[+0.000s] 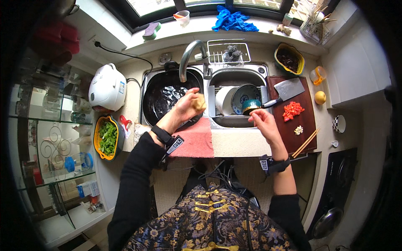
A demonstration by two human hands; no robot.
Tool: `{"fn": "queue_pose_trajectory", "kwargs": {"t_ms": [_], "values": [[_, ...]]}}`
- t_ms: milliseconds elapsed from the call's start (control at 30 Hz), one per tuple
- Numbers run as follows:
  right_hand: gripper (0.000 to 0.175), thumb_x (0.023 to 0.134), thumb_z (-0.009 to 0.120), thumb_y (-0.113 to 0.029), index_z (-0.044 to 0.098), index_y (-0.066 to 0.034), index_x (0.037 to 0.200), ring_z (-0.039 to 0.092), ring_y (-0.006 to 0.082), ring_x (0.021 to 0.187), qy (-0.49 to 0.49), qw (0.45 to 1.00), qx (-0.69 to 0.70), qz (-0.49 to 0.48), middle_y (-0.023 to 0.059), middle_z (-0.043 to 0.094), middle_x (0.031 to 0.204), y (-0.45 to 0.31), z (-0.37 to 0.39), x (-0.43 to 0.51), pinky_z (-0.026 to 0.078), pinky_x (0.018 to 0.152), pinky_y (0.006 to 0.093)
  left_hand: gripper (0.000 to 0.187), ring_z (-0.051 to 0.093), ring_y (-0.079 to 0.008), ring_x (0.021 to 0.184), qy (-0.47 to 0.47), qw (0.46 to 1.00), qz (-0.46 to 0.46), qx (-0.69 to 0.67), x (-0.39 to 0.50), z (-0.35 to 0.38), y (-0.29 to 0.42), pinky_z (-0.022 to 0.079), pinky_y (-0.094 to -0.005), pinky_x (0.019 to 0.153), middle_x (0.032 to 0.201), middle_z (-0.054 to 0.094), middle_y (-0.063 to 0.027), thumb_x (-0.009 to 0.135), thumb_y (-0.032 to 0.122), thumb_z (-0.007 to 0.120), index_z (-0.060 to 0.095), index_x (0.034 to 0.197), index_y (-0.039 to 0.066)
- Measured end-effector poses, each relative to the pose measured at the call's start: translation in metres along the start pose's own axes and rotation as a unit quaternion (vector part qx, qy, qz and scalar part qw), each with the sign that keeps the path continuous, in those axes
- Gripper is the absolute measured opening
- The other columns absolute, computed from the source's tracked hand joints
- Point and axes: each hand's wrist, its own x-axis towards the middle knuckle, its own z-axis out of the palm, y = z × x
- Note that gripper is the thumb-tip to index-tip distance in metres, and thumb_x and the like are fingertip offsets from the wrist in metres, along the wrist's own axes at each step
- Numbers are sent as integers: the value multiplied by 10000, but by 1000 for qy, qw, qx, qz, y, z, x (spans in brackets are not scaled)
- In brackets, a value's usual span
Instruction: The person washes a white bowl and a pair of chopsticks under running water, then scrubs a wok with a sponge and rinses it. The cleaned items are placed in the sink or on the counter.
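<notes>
A pale yellow-brown lump, whose kind I cannot make out, sits in my left hand. That hand is over the right side of a large black wok, which fills the left sink basin. My right hand hovers at the front right of the other basin, fingertips drawn together; whether they pinch something small is unclear. Just beyond them are a teal bowl, a blue-and-white patterned bowl and a white bowl in a metal rack.
A cleaver, diced red vegetable, chopped garlic and chopsticks lie on the cutting board. The faucet arches between the basins. Leafy greens and a rice cooker stand left; a pink cloth covers the front edge.
</notes>
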Motion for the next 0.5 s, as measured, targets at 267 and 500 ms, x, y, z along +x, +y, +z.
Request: {"fn": "queue_pose_trajectory", "kwargs": {"t_ms": [267,500], "values": [[106,895,564,-107,586,-25,959,557,67,711,-6,999,13,39,40,638,815,34,-22,-33,432,615,202,398,624,-186,805,112,977,41,176,62,35,25,524,-261,656,951,603,-74,842,241,666,452,1145,96],[122,891,568,-111,590,-17,966,511,58,643,-33,996,-19,76,35,642,794,56,-18,-36,418,593,191,402,589,-163,887,145,960,60,231,-85,-65,30,502,-268,684,1062,568,-56,814,138,670,469,1162,125]]}}
